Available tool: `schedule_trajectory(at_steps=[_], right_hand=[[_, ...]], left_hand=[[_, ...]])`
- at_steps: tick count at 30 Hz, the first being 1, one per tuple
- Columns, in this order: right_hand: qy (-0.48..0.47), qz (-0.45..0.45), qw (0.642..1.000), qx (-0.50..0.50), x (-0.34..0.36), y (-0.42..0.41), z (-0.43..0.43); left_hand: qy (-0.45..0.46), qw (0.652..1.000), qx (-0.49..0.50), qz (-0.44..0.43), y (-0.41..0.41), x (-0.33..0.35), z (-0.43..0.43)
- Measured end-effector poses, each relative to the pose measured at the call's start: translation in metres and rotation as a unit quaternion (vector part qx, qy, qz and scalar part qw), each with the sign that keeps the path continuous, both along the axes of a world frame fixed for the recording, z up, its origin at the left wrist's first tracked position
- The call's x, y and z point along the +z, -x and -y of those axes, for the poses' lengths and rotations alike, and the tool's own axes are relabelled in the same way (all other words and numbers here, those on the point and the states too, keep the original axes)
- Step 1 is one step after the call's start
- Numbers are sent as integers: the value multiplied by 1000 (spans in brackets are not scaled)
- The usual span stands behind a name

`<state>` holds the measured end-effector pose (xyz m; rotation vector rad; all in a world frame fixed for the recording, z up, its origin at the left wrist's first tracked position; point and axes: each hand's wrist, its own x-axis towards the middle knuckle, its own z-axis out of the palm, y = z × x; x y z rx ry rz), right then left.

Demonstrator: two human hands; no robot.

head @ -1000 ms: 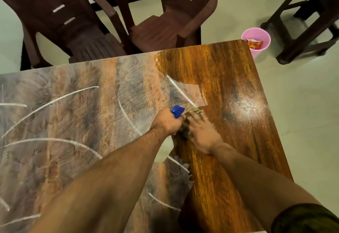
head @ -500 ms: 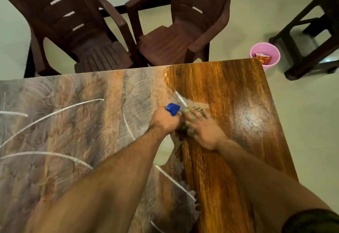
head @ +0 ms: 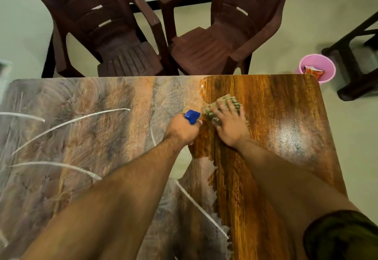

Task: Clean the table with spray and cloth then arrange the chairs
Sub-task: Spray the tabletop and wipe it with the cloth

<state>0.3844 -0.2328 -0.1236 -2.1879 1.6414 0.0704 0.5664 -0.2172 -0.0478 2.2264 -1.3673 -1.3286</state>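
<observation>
sliding farther forward, right hand (head: 230,125) presses cloth (head: 211,115)

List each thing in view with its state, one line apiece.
table: right part wiped glossy, left part filmed, streaked.
cloth: flat on table under right hand.
spray bottle: gripped by left hand.
left chair, right chair: upright, side by side beyond far edge.
pink bin: upright on floor, wrapper inside.

Both arms reached forward; left grip (head: 182,129) curled round the spray (head: 192,116), right grip (head: 231,129) lay flat, palm down.
</observation>
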Motion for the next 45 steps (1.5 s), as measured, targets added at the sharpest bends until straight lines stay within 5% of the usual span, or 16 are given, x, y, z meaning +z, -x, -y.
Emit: schedule_trajectory(at_steps=[2, 12, 15, 17, 19, 23, 27, 29, 34, 39, 42, 45], right_hand=[[-7, -13, 995, -95, -2, -9, 13], [-3, -6, 964, -266, 0, -55, 94], [29, 13, 999, 18, 1, -81, 98], [12, 30, 982, 188, -2, -86, 102], [31, 29, 986, 161, -5, -84, 115], [-14, -11, 993, -119, 0, -123, 131], [6, -50, 982, 183, 3, -169, 98], [11, -14, 970, 244, 2, -155, 84], [21, 68, 997, -2, 0, -88, 68], [-9, 14, 963, -268, -1, -62, 41], [2, -20, 987, -157, 4, -97, 9], [-4, -9, 994, 110, 11, -132, -40]], left_hand=[[10, 1000, 8, 19, -5, 1, 8], [68, 994, 24, 76, -32, -7, 70], [59, 995, 5, 81, -41, -6, 86], [68, 994, -5, 88, -51, -2, 94], [73, 994, 10, 75, -58, 0, 93], [62, 995, 37, 63, -76, 4, 77], [46, 996, 13, 72, -92, 3, 67], [44, 997, 18, 54, -94, 2, 56], [25, 999, 31, -12, -92, -4, 29], [1, 999, 4, -48, -90, -15, 2], [1, 999, 15, -44, -93, -17, -11], [16, 999, 26, -17, -97, -13, -20]])
